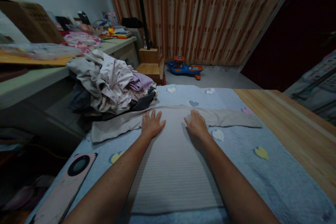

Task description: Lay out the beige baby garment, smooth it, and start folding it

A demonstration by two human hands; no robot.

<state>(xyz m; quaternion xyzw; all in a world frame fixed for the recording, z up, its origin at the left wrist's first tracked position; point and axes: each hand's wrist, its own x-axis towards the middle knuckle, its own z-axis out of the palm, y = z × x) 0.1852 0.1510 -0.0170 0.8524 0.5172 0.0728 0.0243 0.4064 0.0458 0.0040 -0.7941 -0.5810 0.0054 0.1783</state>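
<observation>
The left hand [152,124] and right hand [196,124] lie open and flat, fingers spread, holding nothing, on a pale ribbed long-sleeved top [173,168] spread across a blue heart-patterned blanket [236,168]. Printing on a cardboard carton [31,21] on the desk is too blurred to read.

Readable text: none
Cardboard box [31,22]: dark printing along the upper edge, too blurred to read
Stacked booklets [120,34]: coloured covers with markings, too small to read
Pink phone [64,185]: faint marks on the back beneath the round camera housing, illegible
</observation>
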